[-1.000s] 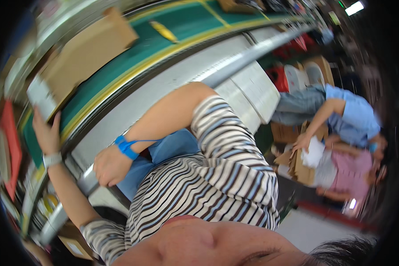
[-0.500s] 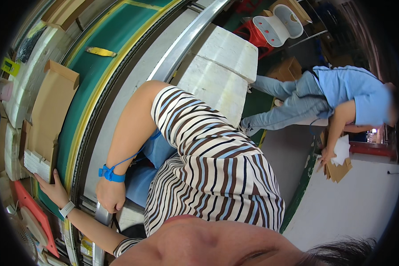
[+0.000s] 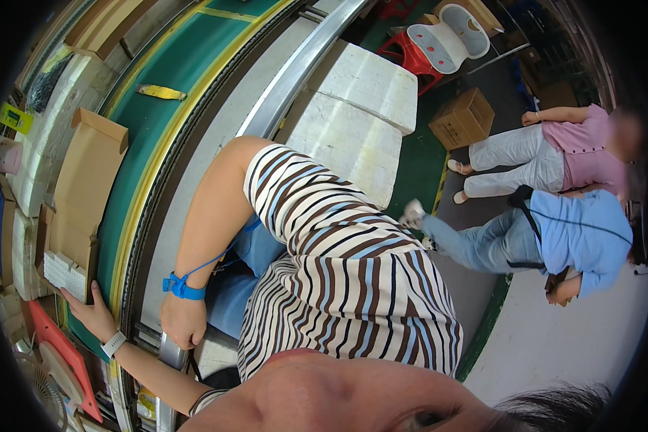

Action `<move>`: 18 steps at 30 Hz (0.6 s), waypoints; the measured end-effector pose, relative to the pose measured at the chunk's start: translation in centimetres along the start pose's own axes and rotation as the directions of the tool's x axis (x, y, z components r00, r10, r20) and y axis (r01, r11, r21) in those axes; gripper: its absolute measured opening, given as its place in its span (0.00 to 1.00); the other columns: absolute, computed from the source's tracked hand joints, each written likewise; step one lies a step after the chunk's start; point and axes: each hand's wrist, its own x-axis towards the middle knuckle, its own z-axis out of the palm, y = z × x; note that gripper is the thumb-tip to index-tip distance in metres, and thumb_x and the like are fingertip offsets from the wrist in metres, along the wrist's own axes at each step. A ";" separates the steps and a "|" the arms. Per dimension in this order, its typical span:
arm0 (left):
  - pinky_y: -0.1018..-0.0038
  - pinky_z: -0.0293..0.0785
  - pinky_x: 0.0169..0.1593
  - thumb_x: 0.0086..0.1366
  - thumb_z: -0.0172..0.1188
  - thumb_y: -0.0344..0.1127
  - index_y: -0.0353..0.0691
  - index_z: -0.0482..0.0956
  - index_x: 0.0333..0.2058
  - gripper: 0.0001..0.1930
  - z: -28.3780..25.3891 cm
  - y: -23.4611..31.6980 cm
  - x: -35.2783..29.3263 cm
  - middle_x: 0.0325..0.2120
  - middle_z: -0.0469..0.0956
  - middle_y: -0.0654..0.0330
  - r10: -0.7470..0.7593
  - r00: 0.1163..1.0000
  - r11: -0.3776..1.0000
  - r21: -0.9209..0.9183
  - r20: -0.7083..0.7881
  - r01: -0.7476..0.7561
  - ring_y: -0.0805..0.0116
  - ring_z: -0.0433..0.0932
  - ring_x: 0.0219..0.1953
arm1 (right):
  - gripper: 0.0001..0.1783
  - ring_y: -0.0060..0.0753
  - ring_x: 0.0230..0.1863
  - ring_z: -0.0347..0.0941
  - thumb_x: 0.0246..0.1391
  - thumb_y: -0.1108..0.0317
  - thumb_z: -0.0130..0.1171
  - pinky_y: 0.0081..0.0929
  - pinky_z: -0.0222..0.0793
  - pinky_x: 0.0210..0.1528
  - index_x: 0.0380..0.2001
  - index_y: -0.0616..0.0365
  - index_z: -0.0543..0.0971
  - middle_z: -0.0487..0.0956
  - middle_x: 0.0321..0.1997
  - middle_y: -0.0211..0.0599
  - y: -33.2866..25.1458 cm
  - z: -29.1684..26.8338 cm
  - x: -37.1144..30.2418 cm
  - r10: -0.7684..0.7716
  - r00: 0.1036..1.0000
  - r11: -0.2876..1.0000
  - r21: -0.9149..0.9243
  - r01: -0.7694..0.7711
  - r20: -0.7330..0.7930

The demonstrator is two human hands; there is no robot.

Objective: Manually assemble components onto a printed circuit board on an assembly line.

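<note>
Left hand (image 3: 93, 315) is resting, grip spread, against a long brown cardboard box (image 3: 85, 173); right hand (image 3: 183, 319) is sitting kinda balled-up.

Two hands (image 3: 93, 317) noted lower left, one watch (image 3: 113, 343) and one blue wristband (image 3: 183, 286) worn, one open box (image 3: 90, 165) seen at left, one yellow object (image 3: 160, 92) on green belt (image 3: 155, 63), two white blocks (image 3: 342, 147) counted upper centre, two co-workers (image 3: 590, 234) at right

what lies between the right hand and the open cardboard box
In the head view, from the open cardboard box to the right hand: a strip of green belt with yellow and dark edging, then a grey panel.
</note>
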 end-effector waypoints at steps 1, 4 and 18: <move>0.63 0.56 0.58 0.57 0.58 0.47 0.36 0.51 0.60 0.38 -0.1 -0.1 0.0 0.55 0.57 0.39 0.000 1.000 1.000 0.008 0.004 0.000 0.44 0.59 0.55 | 0.12 0.39 0.35 0.74 0.50 0.63 0.47 0.35 0.68 0.37 0.29 0.53 0.79 0.79 0.31 0.37 0.1 0.1 0.1 -0.005 1.000 1.000 0.006 0.005 0.000; 0.64 0.57 0.58 0.57 0.58 0.47 0.37 0.51 0.60 0.38 -0.2 0.0 -0.1 0.55 0.57 0.39 -0.004 1.000 1.000 0.013 0.006 0.004 0.44 0.59 0.55 | 0.12 0.40 0.35 0.74 0.50 0.63 0.47 0.35 0.68 0.37 0.29 0.53 0.79 0.79 0.31 0.37 0.2 0.3 0.3 -0.015 1.000 1.000 0.021 0.015 -0.002; 0.63 0.55 0.58 0.57 0.58 0.47 0.37 0.50 0.60 0.38 0.0 -0.1 0.0 0.56 0.57 0.40 0.024 1.000 1.000 0.003 -0.005 -0.024 0.45 0.58 0.57 | 0.11 0.40 0.35 0.74 0.49 0.63 0.48 0.36 0.68 0.37 0.29 0.53 0.79 0.79 0.31 0.36 0.3 0.3 0.1 -0.040 0.998 0.999 -0.007 0.040 -0.049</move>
